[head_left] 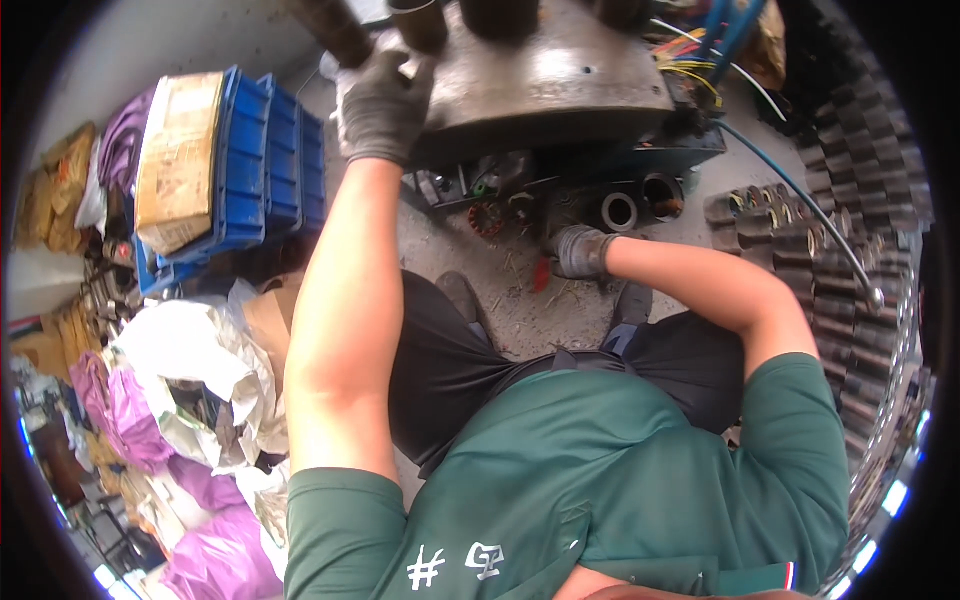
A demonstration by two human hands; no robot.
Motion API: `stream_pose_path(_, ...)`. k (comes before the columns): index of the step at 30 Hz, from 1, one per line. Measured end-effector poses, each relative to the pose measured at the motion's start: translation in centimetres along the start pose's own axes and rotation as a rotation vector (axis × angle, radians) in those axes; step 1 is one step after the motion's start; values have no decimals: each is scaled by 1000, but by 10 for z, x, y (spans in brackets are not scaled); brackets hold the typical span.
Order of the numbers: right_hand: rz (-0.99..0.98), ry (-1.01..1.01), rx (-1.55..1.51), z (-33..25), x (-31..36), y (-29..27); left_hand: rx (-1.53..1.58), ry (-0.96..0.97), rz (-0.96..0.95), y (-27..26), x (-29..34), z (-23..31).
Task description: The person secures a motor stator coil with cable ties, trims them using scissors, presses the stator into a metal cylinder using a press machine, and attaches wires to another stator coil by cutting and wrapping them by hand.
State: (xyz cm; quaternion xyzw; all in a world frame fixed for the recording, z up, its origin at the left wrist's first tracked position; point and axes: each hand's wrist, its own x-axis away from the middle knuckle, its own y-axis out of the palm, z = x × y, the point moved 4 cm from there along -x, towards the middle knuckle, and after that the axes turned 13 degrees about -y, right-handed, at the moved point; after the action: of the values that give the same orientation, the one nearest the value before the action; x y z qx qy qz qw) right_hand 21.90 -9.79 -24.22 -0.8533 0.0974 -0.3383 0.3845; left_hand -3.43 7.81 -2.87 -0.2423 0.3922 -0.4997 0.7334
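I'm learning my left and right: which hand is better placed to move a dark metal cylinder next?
Probably left. The grey-gloved left hand is beside the dark metal cylinders at the grey steel tabletop; the grey-gloved right hand is lower, near a small red object.

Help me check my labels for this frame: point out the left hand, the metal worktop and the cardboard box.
Left hand (383,112): head view, on the back of the gloved hand.
Metal worktop (560,75): head view, on its bare top surface.
Cardboard box (180,155): head view, on its broad tan side.
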Motion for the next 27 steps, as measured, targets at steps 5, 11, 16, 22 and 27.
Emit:
stream_pose_path(5,94,14,227,25,-113,39,-11,-28,-19,-6,1,-11)
stream_pose_path(11,256,32,-2,45,-188,70,-43,-24,-51,-9,-3,-9)
stream_pose_path(16,698,-137,80,53,-213,126,-23,-8,-69,-8,-5,-3)
stream_pose_path(22,450,96,278,61,-202,161,18,14,-88,1,-7,6)
stream_pose_path(27,364,10,99,-9,-150,116,-7,1,-75,-8,-7,-9)
